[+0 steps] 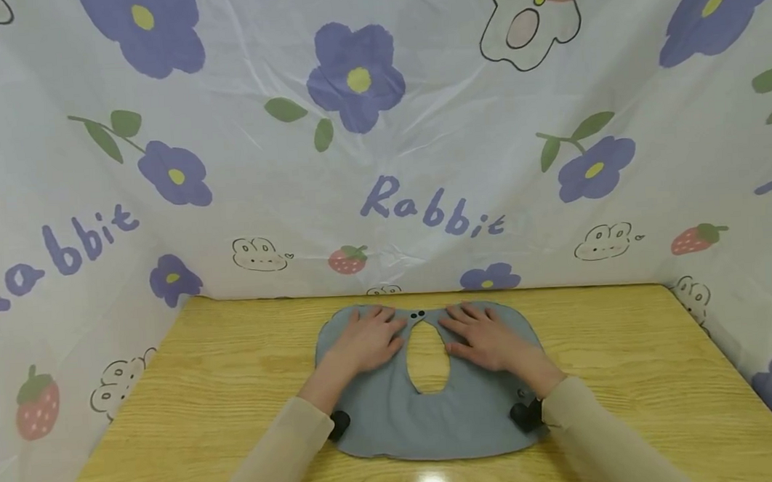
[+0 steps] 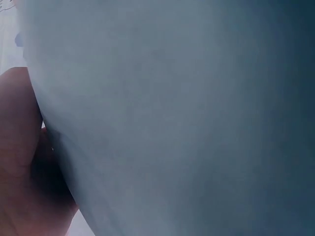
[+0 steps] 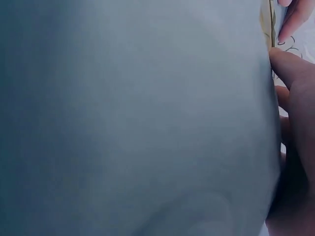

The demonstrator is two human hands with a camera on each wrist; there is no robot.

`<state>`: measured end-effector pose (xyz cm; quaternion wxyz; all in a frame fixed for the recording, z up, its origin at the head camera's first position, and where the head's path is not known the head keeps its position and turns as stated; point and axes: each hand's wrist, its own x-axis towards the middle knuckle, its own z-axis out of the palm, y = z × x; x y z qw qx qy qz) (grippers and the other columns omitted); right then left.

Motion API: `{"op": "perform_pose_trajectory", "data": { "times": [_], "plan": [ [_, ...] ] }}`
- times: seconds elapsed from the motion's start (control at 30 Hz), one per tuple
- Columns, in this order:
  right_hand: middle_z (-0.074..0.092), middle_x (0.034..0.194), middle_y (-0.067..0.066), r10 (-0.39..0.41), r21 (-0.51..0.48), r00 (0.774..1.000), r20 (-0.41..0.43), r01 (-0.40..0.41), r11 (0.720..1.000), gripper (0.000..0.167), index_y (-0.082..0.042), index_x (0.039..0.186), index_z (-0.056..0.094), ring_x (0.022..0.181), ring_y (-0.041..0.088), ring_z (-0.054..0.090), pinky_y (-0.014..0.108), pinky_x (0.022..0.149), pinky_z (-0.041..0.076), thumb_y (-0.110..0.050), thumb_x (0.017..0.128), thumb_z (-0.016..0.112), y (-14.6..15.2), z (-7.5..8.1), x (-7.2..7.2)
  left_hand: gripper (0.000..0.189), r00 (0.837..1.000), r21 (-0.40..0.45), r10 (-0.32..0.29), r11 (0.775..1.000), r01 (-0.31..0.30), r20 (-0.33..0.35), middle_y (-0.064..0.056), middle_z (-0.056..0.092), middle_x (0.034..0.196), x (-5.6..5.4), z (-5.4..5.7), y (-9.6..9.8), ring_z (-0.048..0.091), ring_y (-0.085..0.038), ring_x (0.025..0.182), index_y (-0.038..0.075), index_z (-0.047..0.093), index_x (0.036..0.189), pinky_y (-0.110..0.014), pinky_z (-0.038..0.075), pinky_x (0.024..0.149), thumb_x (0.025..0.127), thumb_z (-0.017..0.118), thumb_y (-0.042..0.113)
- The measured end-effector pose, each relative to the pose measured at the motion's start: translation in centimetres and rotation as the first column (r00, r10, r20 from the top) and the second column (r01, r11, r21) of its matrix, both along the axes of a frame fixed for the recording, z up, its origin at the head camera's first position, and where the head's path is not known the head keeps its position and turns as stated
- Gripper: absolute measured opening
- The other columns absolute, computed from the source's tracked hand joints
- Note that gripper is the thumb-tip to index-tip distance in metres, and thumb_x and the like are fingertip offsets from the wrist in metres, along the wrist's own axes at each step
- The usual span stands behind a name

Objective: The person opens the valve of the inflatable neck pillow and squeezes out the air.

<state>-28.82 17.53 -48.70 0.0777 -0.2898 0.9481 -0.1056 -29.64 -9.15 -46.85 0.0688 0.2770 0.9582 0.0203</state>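
A grey-blue bib (image 1: 428, 428) lies spread on the table, its oval neck opening showing the wood beneath. Two dark snaps (image 1: 417, 314) sit close together at the top of that opening, where the neck ends meet. My left hand (image 1: 368, 340) rests on the upper left part, fingers extended toward the far edge. On the opposite side of the opening, my right hand (image 1: 489, 336) lies on the cloth with its fingers spread. Blurred cloth fills most of both wrist views, with part of the left hand (image 2: 19, 157) and right hand (image 3: 300, 118) at the outer sides.
The wooden table (image 1: 628, 359) extends to both sides of the bib. A white printed sheet (image 1: 433, 144) with flowers, rabbits and strawberries rises behind the table's far edge and along both sides. A dark wrist camera (image 1: 528, 414) sits at the right cuff.
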Motion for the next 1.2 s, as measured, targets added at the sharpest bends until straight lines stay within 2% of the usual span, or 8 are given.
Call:
{"op": "perform_pose_trajectory", "data": {
  "times": [0.17,0.43,0.7,0.8,0.97,1.1,1.2],
  "plan": [
    [0.028,0.166,0.016,-0.02,0.008,0.999,0.036,0.02,1.0,0.061,-0.013,0.159,0.04,0.152,0.043,0.021,0.072,0.116,0.016,-0.045,0.109,0.047,0.0,-0.2,0.0,0.046,0.999,-0.025,0.018,1.0,-0.017,0.03,-0.005,0.043,0.159,-0.2,-0.2,0.2,0.035,-0.031,0.148,0.026,0.054,0.152,-0.065,0.026,0.116,0.109,0.049,0.042],
    [0.028,0.166,0.016,-0.032,-0.006,0.998,0.048,0.032,0.999,0.061,-0.013,0.16,0.039,0.152,0.043,0.02,0.071,0.116,0.015,-0.047,0.11,0.042,-0.1,-0.2,0.2,0.044,0.997,-0.027,0.034,0.999,-0.032,0.068,-0.005,0.042,0.16,-0.3,-0.1,0.4,0.037,-0.031,0.147,0.026,0.056,0.15,-0.066,0.027,0.115,0.109,0.049,0.042],
    [0.026,0.166,0.017,-0.03,0.003,0.999,0.04,0.03,1.0,0.06,-0.012,0.16,0.038,0.153,0.043,0.019,0.071,0.116,0.015,-0.046,0.111,0.041,-0.1,-0.5,0.4,0.043,0.996,0.015,0.042,0.999,-0.043,0.074,-0.005,0.046,0.157,-0.6,-0.2,0.3,0.041,-0.032,0.145,0.026,0.059,0.147,-0.066,0.029,0.114,0.107,0.053,0.041],
    [0.027,0.166,0.018,-0.038,-0.019,0.998,0.045,0.039,0.999,0.06,-0.012,0.16,0.039,0.153,0.043,0.019,0.071,0.116,0.016,-0.047,0.111,0.04,-0.1,-0.5,0.5,0.042,0.996,0.054,0.035,0.998,-0.04,0.086,-0.007,0.047,0.157,-0.6,-0.2,0.1,0.042,-0.033,0.144,0.024,0.06,0.146,-0.067,0.028,0.114,0.107,0.055,0.039],
    [0.03,0.164,0.022,-0.045,-0.1,0.999,0.024,0.047,0.994,0.058,-0.01,0.157,0.043,0.151,0.044,0.024,0.072,0.114,0.019,-0.044,0.111,0.039,0.2,-0.8,0.8,0.042,0.995,0.207,0.015,0.978,-0.035,0.097,-0.013,0.05,0.153,-0.6,-0.3,-1.0,0.044,-0.034,0.143,0.014,0.061,0.144,-0.067,0.028,0.113,0.106,0.058,0.032],
    [0.033,0.161,0.026,-0.05,-0.189,0.999,-0.008,0.047,0.981,0.055,-0.005,0.155,0.046,0.148,0.048,0.027,0.075,0.111,0.02,-0.039,0.112,0.042,1.6,-0.4,1.4,0.044,0.999,0.307,0.005,0.952,-0.015,0.034,-0.02,0.051,0.15,-0.2,0.3,-2.2,0.046,-0.038,0.14,0.008,0.06,0.144,-0.063,0.033,0.113,0.105,0.06,0.029],
    [0.035,0.159,0.028,-0.062,-0.22,0.997,-0.047,0.051,0.974,0.054,-0.003,0.153,0.047,0.147,0.049,0.029,0.075,0.11,0.021,-0.036,0.111,0.045,3.0,0.1,2.1,0.045,0.999,0.335,0.015,0.942,-0.002,-0.035,-0.022,0.052,0.148,0.3,0.9,-2.9,0.049,-0.04,0.136,0.006,0.061,0.143,-0.058,0.039,0.111,0.104,0.063,0.028]
  ]
}}
